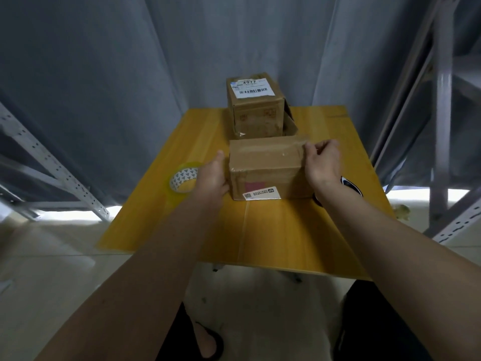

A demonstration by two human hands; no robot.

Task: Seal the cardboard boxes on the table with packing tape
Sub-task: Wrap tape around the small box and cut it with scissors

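Yellow worktop (pixel 286 230) carrying: near cardboard box (pixel 265 170) at centre, taped on top, left hand (pixel 212 178) flat against its left side, right hand (pixel 325 162) gripping its right end; labelled far box (pixel 255 105) just behind; tape roll (pixel 183 182) at left.

Matt brown cardboard boxes, the near box (pixel 268 168) banded with glossy clear tape, the far box (pixel 256 105) bearing a white paper label, on a smooth yellow wood-grain table (pixel 286 230); a glossy plastic tape roll (pixel 183 181) alongside.
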